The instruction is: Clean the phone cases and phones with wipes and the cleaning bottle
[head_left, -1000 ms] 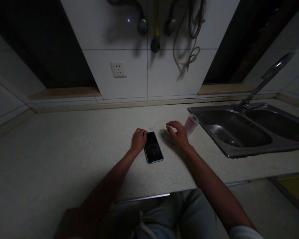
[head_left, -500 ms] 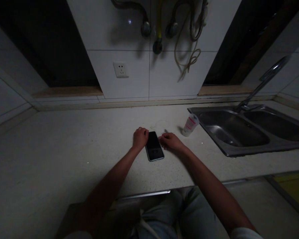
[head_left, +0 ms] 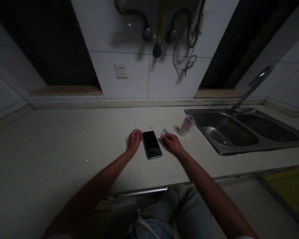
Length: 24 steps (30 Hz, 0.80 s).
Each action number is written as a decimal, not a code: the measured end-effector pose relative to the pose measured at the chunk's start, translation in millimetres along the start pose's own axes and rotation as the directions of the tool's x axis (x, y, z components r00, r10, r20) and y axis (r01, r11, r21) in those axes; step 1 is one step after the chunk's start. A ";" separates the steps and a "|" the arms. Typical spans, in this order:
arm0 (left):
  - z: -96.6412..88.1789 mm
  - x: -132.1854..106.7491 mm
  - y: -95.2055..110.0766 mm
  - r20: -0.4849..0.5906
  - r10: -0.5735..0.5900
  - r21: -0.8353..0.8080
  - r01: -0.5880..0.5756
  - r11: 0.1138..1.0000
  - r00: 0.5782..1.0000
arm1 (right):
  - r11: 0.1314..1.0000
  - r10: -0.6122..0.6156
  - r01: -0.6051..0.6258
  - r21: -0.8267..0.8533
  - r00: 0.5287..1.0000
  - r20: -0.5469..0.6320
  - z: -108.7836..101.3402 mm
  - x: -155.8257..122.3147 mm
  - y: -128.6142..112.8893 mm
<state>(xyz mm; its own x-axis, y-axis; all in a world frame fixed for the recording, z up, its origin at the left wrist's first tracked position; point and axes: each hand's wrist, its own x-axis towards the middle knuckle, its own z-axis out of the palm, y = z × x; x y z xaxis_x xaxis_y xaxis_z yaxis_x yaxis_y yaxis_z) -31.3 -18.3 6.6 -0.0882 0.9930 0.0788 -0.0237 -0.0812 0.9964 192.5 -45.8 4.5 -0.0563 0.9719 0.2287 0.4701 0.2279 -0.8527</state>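
Observation:
A dark-screened smartphone [head_left: 151, 145] in a pale case lies flat on the counter between my hands. My left hand [head_left: 135, 139] is closed beside the phone's upper left corner, its fingertips at the edge; whatever they may pinch is hidden. On the other side, my right hand [head_left: 172, 142] rests on the counter, a little apart from the phone. Its fingers are pinched at a small pale, flat piece [head_left: 164, 131], too small and dim to name. Just beyond that hand stands a clear plastic cup [head_left: 187, 125] with pink print.
The pale counter [head_left: 64, 139] runs along a tiled wall. To the right is a steel double sink [head_left: 221, 152] with a tall faucet [head_left: 251, 86]. A socket [head_left: 121, 71], pipes and a looped cord [head_left: 186, 66] are on the wall. The counter's front edge lies before my legs.
My left hand has shifted left, off the phone's upper corner. My right hand has moved away from the phone's right edge, and more of the pale piece shows. The camera view has shifted slightly.

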 end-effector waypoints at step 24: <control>0.6 -4.8 9.2 0.192 0.065 0.369 -0.134 0.920 0.979 | 0.945 -0.166 0.157 -0.286 0.986 -0.005 2.2 -1.1 4.9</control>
<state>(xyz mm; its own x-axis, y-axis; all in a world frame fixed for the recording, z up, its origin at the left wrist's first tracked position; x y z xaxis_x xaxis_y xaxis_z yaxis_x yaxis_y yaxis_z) -30.5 -23.7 15.4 0.1038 0.9836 0.1478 0.3575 -0.1756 0.9173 192.9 -45.6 -1.0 -0.1286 0.9203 0.3695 0.6878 0.3512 -0.6353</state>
